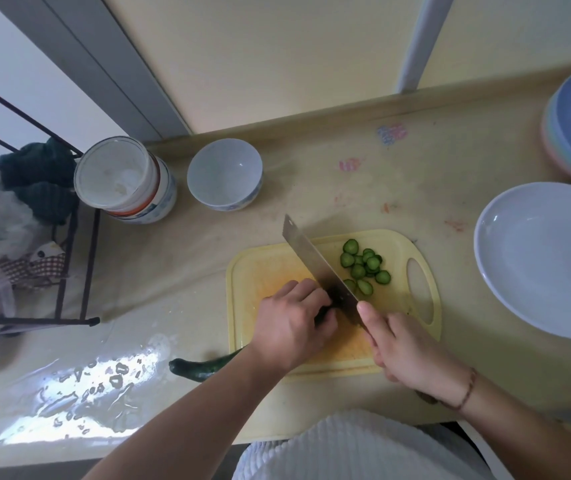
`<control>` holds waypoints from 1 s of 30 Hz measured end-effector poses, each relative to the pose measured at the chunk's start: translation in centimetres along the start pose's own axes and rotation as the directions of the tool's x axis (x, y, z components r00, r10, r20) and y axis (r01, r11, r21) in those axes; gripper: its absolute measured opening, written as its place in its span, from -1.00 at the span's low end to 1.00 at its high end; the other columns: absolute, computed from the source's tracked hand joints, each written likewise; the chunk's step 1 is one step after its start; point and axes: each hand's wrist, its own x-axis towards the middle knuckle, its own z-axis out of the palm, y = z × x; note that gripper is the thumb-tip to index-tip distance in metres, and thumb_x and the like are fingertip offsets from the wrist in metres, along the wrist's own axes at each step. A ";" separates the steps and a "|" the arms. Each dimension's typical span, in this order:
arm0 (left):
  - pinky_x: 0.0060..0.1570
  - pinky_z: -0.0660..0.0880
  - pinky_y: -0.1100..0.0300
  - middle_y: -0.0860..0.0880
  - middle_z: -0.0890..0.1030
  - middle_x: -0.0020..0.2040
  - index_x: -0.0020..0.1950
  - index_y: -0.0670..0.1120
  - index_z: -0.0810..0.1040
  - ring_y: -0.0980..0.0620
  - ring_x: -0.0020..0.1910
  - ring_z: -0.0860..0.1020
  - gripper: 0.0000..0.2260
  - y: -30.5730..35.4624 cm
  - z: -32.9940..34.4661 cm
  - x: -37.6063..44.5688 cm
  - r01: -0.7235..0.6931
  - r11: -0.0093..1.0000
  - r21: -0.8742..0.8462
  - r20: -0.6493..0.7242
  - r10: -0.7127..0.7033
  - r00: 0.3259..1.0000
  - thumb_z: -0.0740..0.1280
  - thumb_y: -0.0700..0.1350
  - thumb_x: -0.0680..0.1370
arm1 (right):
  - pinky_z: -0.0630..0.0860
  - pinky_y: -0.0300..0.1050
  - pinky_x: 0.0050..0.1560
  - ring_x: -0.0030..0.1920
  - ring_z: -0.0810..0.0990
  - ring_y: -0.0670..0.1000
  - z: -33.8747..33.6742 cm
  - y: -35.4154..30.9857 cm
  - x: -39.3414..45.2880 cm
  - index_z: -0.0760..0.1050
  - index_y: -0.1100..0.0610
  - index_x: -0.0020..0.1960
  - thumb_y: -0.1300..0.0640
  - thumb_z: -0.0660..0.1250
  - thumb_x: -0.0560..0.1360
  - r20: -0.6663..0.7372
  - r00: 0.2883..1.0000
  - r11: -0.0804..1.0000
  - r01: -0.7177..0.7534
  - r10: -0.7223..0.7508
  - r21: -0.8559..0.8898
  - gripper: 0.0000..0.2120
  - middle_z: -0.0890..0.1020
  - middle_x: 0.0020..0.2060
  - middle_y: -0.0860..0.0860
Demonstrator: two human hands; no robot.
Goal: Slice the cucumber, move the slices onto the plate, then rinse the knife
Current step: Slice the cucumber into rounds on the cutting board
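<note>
The left hand (294, 327) is curling over a firm, slippery dark green cucumber (204, 367) mid-board; the right hand (412, 348) is gripping a broad steel cleaver (315, 263) by its handle, slices (363, 266) piling near the yellow plastic board (253, 268)'s far right corner

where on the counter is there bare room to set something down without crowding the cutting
Bare counter lies between the bowl and the cutting board, and behind the board toward the wall. Crowded: the board's right half, with the slices and knife, and the plate beside it.
</note>
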 end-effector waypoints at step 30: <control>-0.57 0.38 0.20 0.10 0.60 -0.20 -0.18 0.00 0.66 0.01 -0.27 0.54 -0.89 0.4 -0.1 0.0 0.037 0.999 -0.010 0.032 -0.037 0.999 0.34 -0.04 0.43 | 0.34 -0.03 -0.36 -0.52 0.30 -0.05 0.6 -0.7 -0.8 0.22 0.13 -0.39 -0.44 -0.19 0.37 -0.030 0.998 0.989 0.049 -0.053 -0.142 -0.35 0.31 -0.57 -0.02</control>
